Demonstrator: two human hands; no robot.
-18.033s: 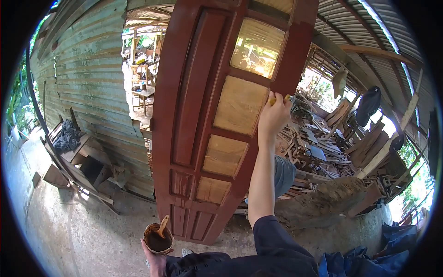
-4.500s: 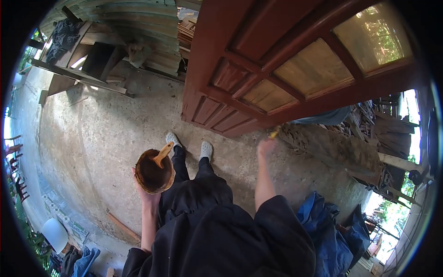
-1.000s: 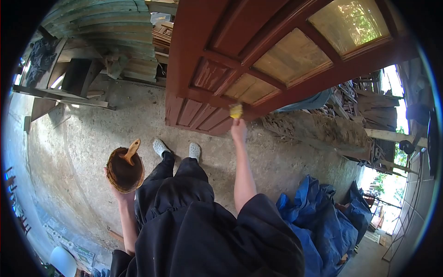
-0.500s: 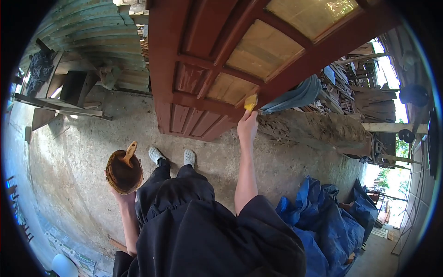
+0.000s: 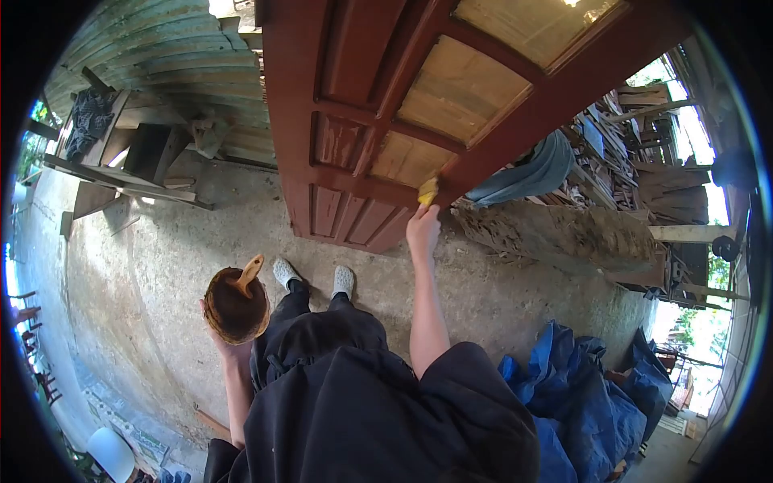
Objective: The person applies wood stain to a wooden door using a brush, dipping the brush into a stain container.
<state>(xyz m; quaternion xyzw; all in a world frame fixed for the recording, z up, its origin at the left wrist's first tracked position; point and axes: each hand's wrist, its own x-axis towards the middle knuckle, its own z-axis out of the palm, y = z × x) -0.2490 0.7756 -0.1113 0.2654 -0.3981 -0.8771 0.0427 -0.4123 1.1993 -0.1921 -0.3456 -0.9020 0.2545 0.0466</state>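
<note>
A large red-brown panelled door (image 5: 354, 137) with yellowish panes stands in front of me. My right hand (image 5: 423, 232) grips a small yellow tool (image 5: 427, 191), a brush or scraper that I cannot tell apart, against the door's edge beside the lowest pane (image 5: 409, 158). Low on the left, my left hand (image 5: 229, 344) holds up a round bowl (image 5: 233, 310) with a dark inside. A brush with a wooden handle (image 5: 250, 272) rests in that bowl, its handle leaning over the rim.
Blue tarpaulin (image 5: 580, 402) lies heaped at the lower right. A rough log (image 5: 564, 233) and stacked scrap wood (image 5: 616, 153) are at the right, with a grey-blue cloth (image 5: 531, 171) near the door. A wooden frame (image 5: 129, 181) stands at the left by corrugated sheets (image 5: 153, 48).
The whole view has shifted slightly, scene items now lying further right and lower. My right hand and the yellow tool have moved a little down and left along the door's edge.
</note>
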